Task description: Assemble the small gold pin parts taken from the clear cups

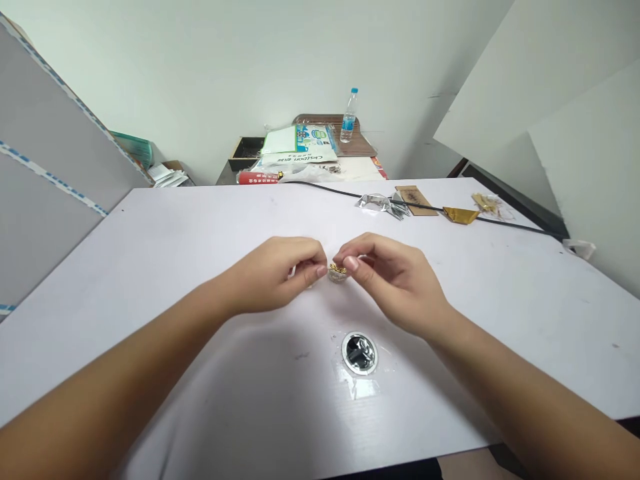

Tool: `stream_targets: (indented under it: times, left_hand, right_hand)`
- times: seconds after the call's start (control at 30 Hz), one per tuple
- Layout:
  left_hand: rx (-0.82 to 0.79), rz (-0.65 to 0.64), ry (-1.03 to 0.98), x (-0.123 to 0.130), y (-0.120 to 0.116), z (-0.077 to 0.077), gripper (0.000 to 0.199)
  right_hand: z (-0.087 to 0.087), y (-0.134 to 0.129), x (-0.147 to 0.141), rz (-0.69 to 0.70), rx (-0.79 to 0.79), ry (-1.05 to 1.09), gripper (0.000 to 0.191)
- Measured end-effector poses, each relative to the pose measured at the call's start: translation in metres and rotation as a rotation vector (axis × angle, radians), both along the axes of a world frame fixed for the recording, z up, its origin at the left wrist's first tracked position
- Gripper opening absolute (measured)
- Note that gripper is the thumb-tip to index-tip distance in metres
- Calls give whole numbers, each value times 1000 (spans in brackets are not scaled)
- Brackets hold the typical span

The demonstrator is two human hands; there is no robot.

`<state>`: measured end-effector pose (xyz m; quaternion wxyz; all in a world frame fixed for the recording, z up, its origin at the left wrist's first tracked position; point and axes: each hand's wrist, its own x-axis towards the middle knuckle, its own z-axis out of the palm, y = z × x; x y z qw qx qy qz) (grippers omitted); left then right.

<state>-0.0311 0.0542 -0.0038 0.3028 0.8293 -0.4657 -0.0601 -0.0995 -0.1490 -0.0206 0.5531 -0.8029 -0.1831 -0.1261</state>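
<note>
Between my hands, on the white table, stands a small clear round container [337, 277] with shiny gold pieces [338, 268] at its top, chain-like in look. My left hand [290, 273] is at its left side, thumb and forefinger pinched together near the rim. Something pale shows in part behind those fingers. From the right, my right hand [393, 277] bends over the container, with thumb and fingertips brought together at the gold pieces. Whatever either pinch holds is too small or hidden to make out.
A round metal-rimmed hole [360, 353] with clear tape around it is in the table near me. A black cable [330, 190] runs along the back, by silver packets [375, 203], brown card [416, 200] and a gold packet [460, 215]. A water bottle [349, 117] stands beyond.
</note>
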Motion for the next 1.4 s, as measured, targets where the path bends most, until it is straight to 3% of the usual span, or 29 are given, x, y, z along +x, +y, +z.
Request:
stream_targets:
  times: [0.17,0.33,0.5,0.7,0.8,0.93,1.03,1.17,1.4]
  left_hand:
    - [-85,93,45,-18,7,-17,16]
    - [-9,41,-92,-24,12,-27,20]
    - [-12,36,-112,-26,13,-36,18]
    - [-178,110,-88,-30,12,-44,11]
    - [-302,51,-87,-31,9,-53,11]
    - [-593,-18,-138,-31,3,-69,7]
    - [-661,-40,-73,-33,1,-78,6]
    - [-716,-3,166,-38,0,-84,8]
    - [-754,114,380,-43,1,-84,5]
  right_hand:
    - [-13,9,-16,32,-4,64,12]
    - [-26,13,-20,11,-50,-148,10]
    - [-34,14,-20,38,-100,-151,11]
    - [-44,15,-23,89,-25,-5,9]
    - [-49,15,-23,126,34,56,8]
    - [-55,14,-20,191,55,39,8]
    - [-59,13,-19,215,49,58,8]
    - [-63,13,-18,254,104,76,8]
    - [-68,11,-17,174,-59,-132,7]
